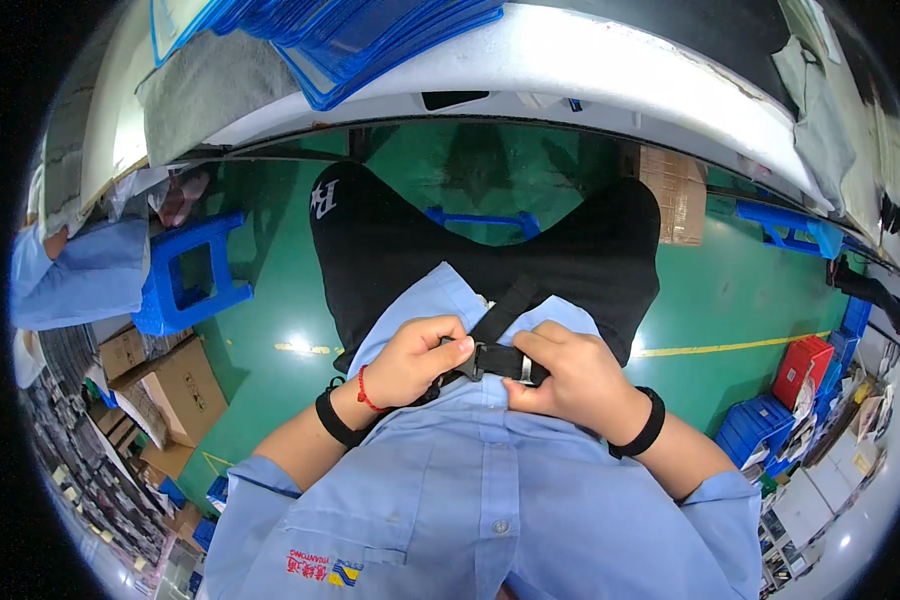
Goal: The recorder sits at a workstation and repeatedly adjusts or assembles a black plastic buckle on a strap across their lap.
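Note:
A black strap belt with a buckle (476,361) runs across the front of my light blue shirt (440,480) at the waist. My left hand (417,362) is closed on the belt's left side, thumb and fingers at the buckle. My right hand (567,375) pinches the black strap just right of the buckle, where a small pale metal piece shows beside the fingers. A loose strap end (505,312) sticks up from the buckle toward my lap. Both wrists carry black bands, and the left one also a red cord. My black trousers (420,240) spread below.
A white-edged workbench (610,62) with a stack of blue-edged sheets (390,40) stands ahead. Another person's blue sleeve (90,275) and a blue stool (185,278) are at left, near cardboard boxes (185,390). Blue crates (755,430) and a red crate (802,370) stand at right.

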Demonstrator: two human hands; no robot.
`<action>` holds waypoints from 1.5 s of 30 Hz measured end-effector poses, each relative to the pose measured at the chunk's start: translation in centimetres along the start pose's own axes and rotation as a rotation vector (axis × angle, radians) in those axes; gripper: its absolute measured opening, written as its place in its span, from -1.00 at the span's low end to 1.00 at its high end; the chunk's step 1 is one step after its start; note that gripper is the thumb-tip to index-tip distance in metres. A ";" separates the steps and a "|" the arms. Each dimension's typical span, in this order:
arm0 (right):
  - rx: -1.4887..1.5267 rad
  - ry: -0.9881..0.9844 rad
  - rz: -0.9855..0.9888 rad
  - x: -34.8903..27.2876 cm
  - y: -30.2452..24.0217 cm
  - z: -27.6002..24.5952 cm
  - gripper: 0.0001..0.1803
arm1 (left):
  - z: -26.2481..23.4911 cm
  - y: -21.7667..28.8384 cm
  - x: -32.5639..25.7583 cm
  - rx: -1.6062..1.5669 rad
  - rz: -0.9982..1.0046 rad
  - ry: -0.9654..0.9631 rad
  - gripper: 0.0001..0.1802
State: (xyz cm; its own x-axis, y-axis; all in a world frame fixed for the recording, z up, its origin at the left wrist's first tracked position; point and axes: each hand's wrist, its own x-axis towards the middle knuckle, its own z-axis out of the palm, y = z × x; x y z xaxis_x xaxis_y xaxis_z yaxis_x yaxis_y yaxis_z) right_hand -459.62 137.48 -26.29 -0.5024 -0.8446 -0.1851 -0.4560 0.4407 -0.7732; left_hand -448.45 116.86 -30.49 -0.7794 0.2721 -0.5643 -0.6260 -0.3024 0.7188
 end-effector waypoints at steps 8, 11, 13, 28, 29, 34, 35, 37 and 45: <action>-0.022 0.064 0.045 -1.9 0.4 -0.4 -0.59 | 0.1 -0.1 0.3 0.131 -0.027 -0.063 -0.74; 0.024 0.114 0.040 -2.1 1.2 -0.4 -0.59 | 1.3 1.7 0.2 -0.096 -0.122 -0.051 -0.78; 0.041 0.114 0.015 -2.0 1.3 -0.1 -0.60 | 1.4 1.0 0.3 -0.093 0.019 -0.087 -0.78; 0.005 0.116 -0.020 -1.7 0.8 -0.4 -0.59 | 0.5 0.1 0.9 -0.060 -0.158 -0.155 -0.67; 0.002 0.128 -0.029 -1.6 1.0 -0.4 -0.59 | 0.5 0.2 0.9 -0.034 -0.141 -0.212 -0.67; -0.008 0.101 -0.023 -1.6 0.7 -0.1 -0.59 | 0.7 0.7 1.3 0.029 -0.110 -0.333 -0.69; -0.011 0.100 -0.026 -1.5 0.6 0.1 -0.60 | 0.8 0.8 1.4 0.011 -0.108 -0.311 -0.70; -0.017 0.077 -0.022 -1.2 0.3 0.0 -0.60 | 0.7 1.0 1.4 0.094 -0.122 -0.294 -0.70; -0.032 0.092 -0.063 -1.4 0.6 -0.6 -0.59 | 0.3 1.5 0.7 -0.046 -0.227 -0.230 -0.63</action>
State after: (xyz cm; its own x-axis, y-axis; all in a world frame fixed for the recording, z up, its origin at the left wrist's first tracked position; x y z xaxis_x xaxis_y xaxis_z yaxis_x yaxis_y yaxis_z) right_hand -459.64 139.07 -26.10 -0.5368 -0.8401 -0.0787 -0.5114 0.3982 -0.7615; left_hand -449.91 116.90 -29.72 -0.5970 0.5353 -0.5975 -0.7876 -0.2497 0.5633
